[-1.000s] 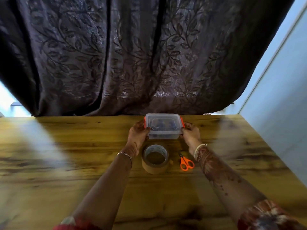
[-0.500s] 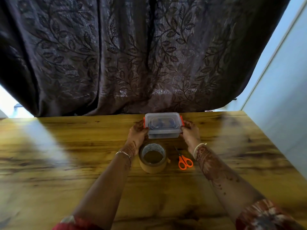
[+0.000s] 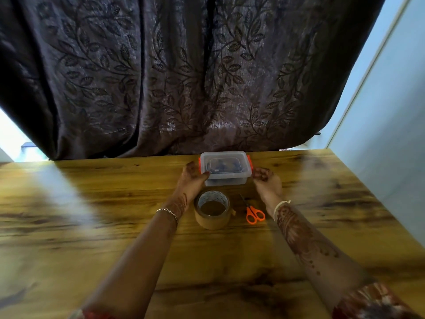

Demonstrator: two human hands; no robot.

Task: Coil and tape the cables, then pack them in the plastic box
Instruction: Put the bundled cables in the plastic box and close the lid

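Gripping the left end of a lidded clear plastic box (image 3: 226, 181), the left hand (image 3: 192, 180) hooks its thumb over the lid. The right hand (image 3: 266, 181) sits at the box's right end, fingers curled; I cannot tell whether it touches. The box stands far-centre on the wooden table (image 3: 92, 226), with a tape roll (image 3: 211, 221) and orange scissors (image 3: 249, 210) just nearer.

Contents of plastic box (image 3: 226, 180) blurred, unidentifiable; right hand (image 3: 266, 180) touching box or not, unclear; elbows cropped.
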